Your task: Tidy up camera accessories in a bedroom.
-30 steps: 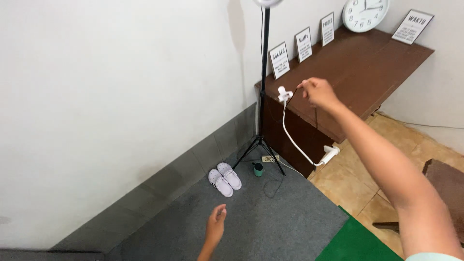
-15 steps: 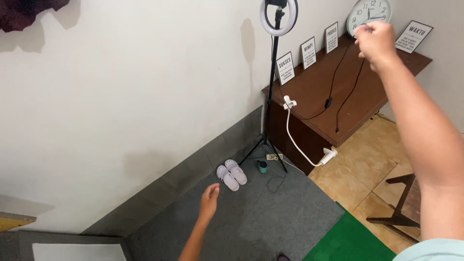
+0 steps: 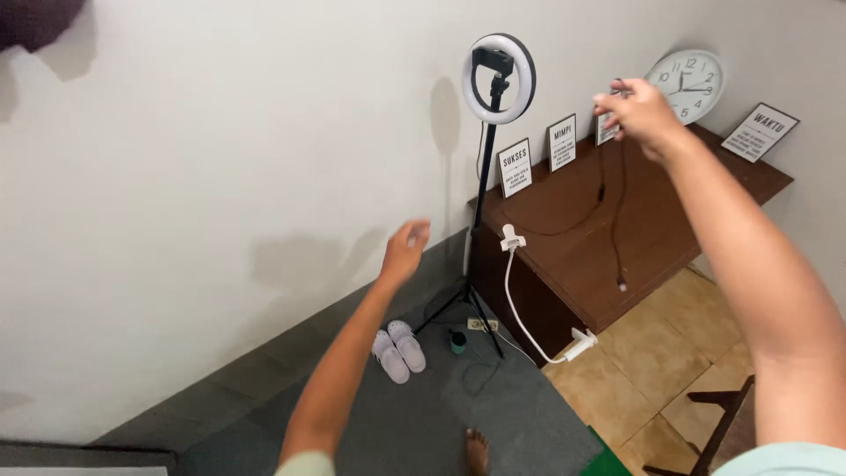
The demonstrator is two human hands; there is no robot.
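Both hands have shifted since half a second ago: the right hand (image 3: 639, 113) has come down from in front of the clock (image 3: 688, 85) to a spot above the back edge of the desk (image 3: 670, 220), and the left hand (image 3: 405, 251) has risen from low over the carpet (image 3: 493, 414) to hang in front of the wall, fingers loosely spread and holding nothing. The right grip is pinched together on a thin black cable (image 3: 617, 211). From the fingers the cable drops in two strands over the desk top; one ends in a small plug dangling just off the front edge, the other curves back along the desk toward the tripod pole (image 3: 480, 203) of the ring light (image 3: 499, 78).

The risk I see is the cable pulling on the light. The tripod stands on narrow legs at the left corner of the desk, and a hard tug could tip it. The dangling plug could also swing into the small framed signs (image 3: 562, 141) along the back edge and knock one over. A white gooseneck clamp (image 3: 511, 238) sits on the left front corner, close enough to snag a loose strand. Slippers (image 3: 397, 348) and a small green cup (image 3: 457, 340) lie by the tripod feet, near the person's bare foot (image 3: 477, 449).
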